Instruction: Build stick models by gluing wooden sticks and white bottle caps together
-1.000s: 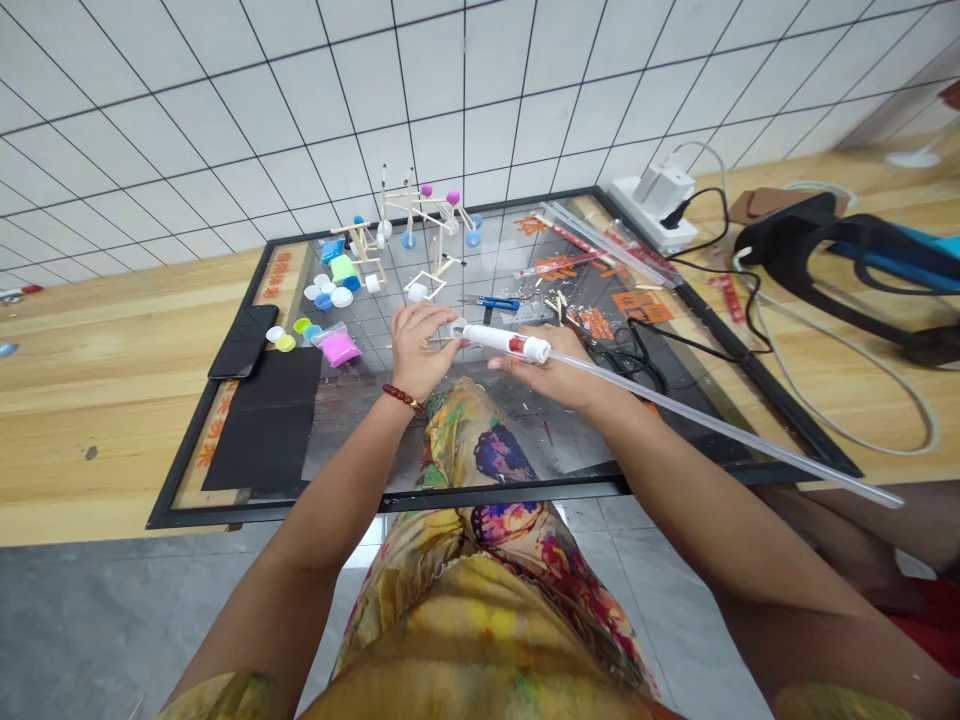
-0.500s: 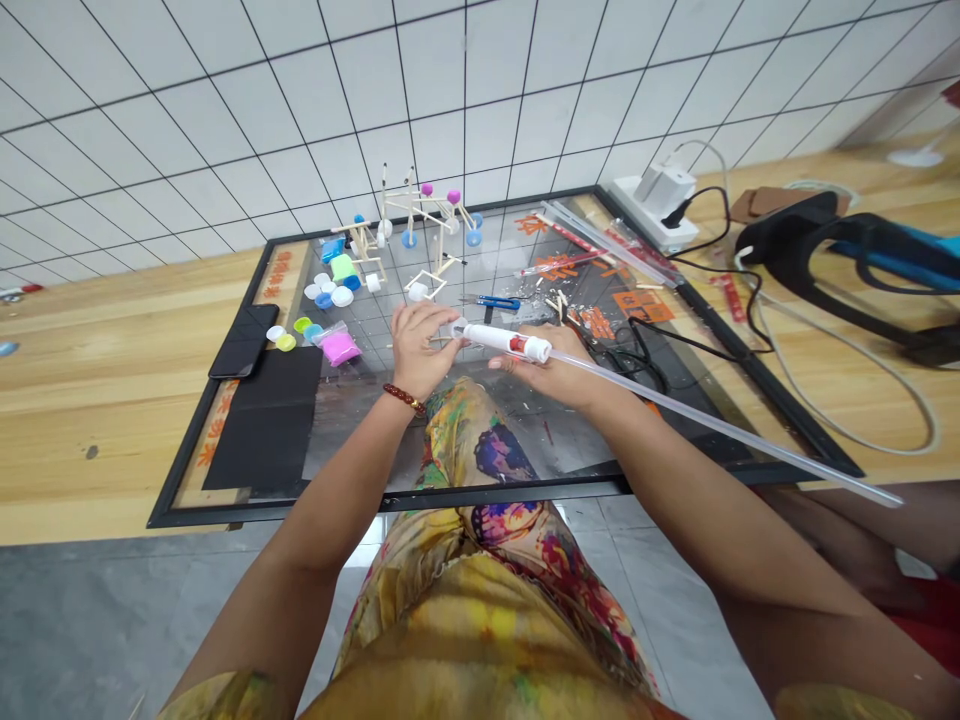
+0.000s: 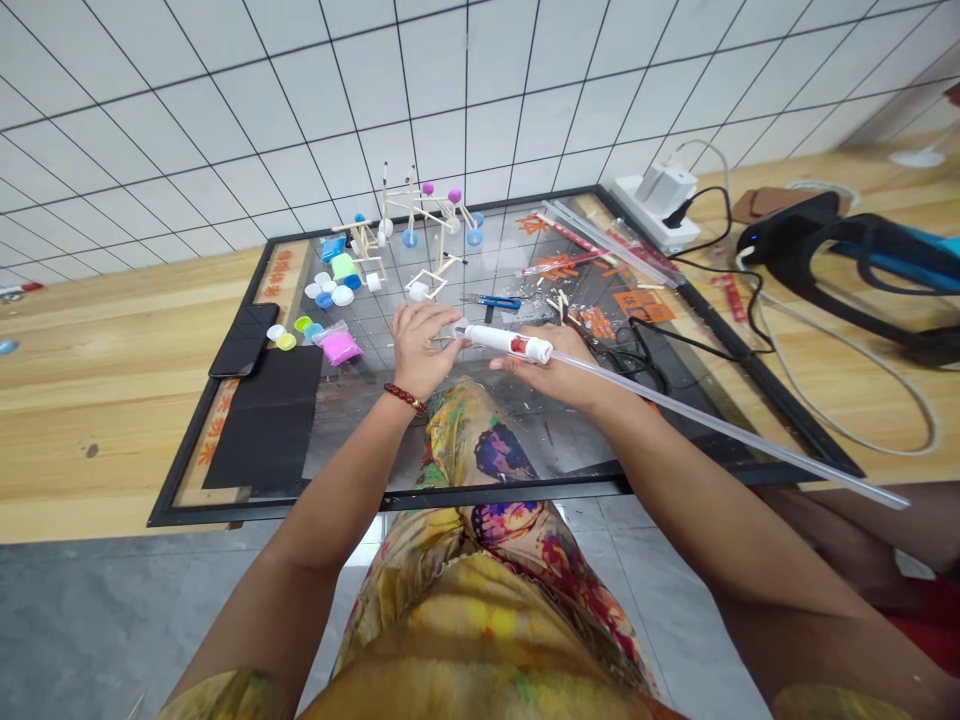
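My right hand point(image 3: 551, 365) is closed round a white hot glue pen point(image 3: 499, 341) with a red part showing near its back end. A long clear glue stick point(image 3: 720, 419) runs out of the pen to the lower right. My left hand point(image 3: 424, 345) pinches a small whitish piece point(image 3: 457, 327), perhaps a bottle cap, right at the pen's tip; the fingers partly hide it. Just beyond the hands lie blue-handled thread snips point(image 3: 498, 302) and a stick frame with a white cap point(image 3: 418, 290).
Stick models with cap wheels point(image 3: 412, 215) stand at the back. Bottle caps point(image 3: 342, 296), a pink clay bag point(image 3: 340, 347) and a phone point(image 3: 244, 341) lie left. A power strip point(image 3: 667, 215), black cable point(image 3: 637, 365) and spare glue sticks point(image 3: 611, 243) are right. Another person's arm point(image 3: 832, 545) shows at lower right.
Hardly anything differs. Both hands keep the pen and the small piece in nearly the same place.
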Available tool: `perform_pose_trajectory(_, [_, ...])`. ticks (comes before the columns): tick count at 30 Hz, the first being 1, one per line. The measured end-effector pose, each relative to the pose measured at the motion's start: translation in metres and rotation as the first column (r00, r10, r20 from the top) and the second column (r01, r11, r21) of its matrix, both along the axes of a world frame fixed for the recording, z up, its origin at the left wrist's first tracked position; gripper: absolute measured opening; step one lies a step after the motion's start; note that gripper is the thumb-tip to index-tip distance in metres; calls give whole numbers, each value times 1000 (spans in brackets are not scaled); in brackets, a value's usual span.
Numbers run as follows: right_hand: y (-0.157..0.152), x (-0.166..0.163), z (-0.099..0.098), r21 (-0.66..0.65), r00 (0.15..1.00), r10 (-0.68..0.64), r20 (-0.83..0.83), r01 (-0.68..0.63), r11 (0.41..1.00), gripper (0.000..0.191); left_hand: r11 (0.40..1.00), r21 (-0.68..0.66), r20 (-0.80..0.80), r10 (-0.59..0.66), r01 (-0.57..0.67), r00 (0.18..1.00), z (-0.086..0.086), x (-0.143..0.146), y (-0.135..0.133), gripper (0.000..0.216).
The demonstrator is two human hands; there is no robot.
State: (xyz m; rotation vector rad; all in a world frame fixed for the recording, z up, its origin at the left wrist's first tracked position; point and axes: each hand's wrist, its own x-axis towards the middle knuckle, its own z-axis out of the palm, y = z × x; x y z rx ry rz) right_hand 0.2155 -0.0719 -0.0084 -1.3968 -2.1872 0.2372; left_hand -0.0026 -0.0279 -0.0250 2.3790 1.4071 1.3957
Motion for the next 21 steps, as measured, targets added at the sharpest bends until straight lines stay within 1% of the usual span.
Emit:
perform_pose_trajectory(4, [1, 0, -1, 8, 1000, 11, 12, -11, 1000, 41, 1000, 6, -5, -5, 5, 1000, 0, 0, 1, 21])
perform_pose_trajectory(8, [0, 0, -1, 14, 1000, 14, -11, -14, 1000, 44, 1000, -4, -14, -2, 2, 1000, -1, -1, 1, 21])
perform_pose_trajectory(21, [1, 0, -1, 1, 999, 3, -41, -3, 1000, 44, 999, 45, 17, -5, 4, 1000, -2, 0, 1, 20])
